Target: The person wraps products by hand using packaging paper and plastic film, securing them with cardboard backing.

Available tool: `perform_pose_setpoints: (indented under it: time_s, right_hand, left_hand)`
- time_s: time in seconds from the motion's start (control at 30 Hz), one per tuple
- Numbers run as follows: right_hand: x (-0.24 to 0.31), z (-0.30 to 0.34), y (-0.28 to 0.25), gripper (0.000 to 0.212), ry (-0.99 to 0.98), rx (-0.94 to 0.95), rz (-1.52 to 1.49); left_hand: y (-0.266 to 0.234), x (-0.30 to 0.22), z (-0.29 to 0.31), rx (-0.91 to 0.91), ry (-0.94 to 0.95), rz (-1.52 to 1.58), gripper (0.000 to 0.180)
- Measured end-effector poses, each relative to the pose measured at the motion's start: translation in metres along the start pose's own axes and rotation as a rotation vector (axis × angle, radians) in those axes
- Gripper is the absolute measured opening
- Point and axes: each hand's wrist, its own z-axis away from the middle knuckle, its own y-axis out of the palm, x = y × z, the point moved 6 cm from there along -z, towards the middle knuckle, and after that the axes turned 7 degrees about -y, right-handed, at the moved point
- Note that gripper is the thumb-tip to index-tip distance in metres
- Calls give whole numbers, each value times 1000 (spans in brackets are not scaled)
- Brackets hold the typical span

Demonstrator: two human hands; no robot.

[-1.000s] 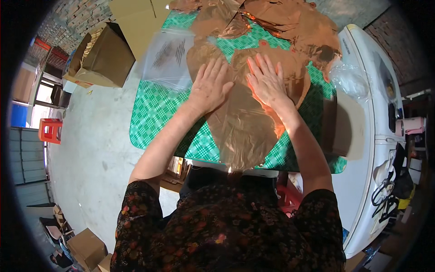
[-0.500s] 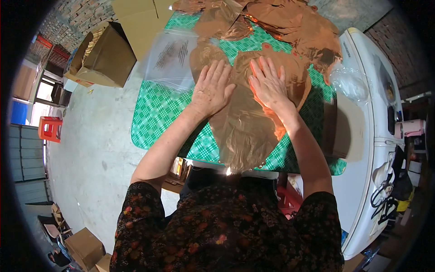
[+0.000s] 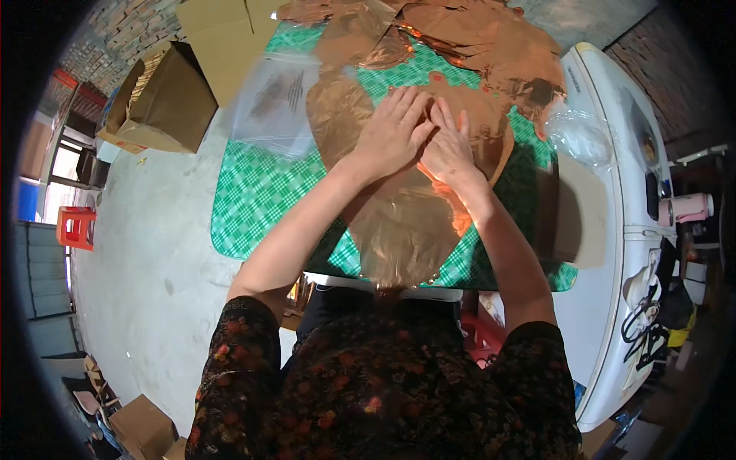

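The left hand (image 3: 395, 132) and right hand (image 3: 448, 149) lie flat, palms down, close together, likely to hold the floppy copper foil balloon (image 3: 406, 226) smooth on the green plaid tablecloth (image 3: 257, 203).

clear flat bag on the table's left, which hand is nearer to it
Left. The left hand is on the copper-coloured film, right of the clear bag and apart from it; the right hand is farther right.
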Motion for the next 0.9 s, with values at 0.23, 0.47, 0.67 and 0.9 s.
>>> perform_pose_setpoints:
  time_s: [0.23,0.47,0.67,0.9]
  right_hand:
    - [5,3,-14,79,-8,-65,-72]
    - [-5,-1,-1,72,6,-4,-25]
    - [-47,7,-2,66,105,-84,-95]
    - [-110,18,-4,65,232,-296,71]
  left_hand:
    - [32,0,-17,107,-192,211,70]
    - [37,-4,-14,159,-175,71,69]
    - [46,-1,-6,166,-112,-125,69]
    - [44,-6,-1,160,-102,-362,69]
